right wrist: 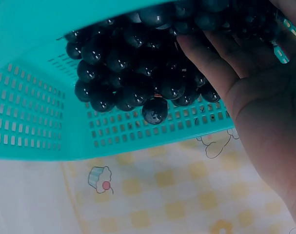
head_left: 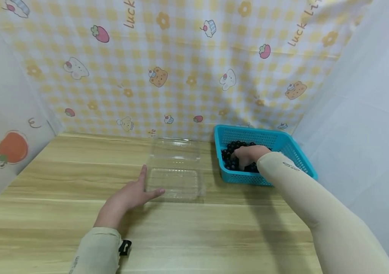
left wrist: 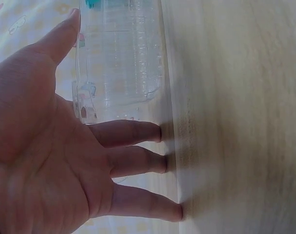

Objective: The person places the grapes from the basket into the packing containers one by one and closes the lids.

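Note:
A clear plastic clamshell box (head_left: 173,182) lies with its lid folded back on the wooden table. My left hand (head_left: 130,196) is beside its left end, fingers spread and thumb over the box's near edge. In the left wrist view, several fingertips (left wrist: 155,132) press down on the table and the thumb lies along the box wall. My right hand (head_left: 248,155) reaches into a blue plastic basket (head_left: 245,177) of glossy black grapes (right wrist: 121,58). Its fingers (right wrist: 211,63) extend straight in among the grapes, where some of the tips are hidden.
Behind the table hangs a yellow checked cloth (head_left: 180,49) with cartoon prints, close behind the basket. A white sheet (head_left: 362,106) closes off the right side and another printed sheet (head_left: 12,106) the left. The wooden table (head_left: 197,239) extends toward me.

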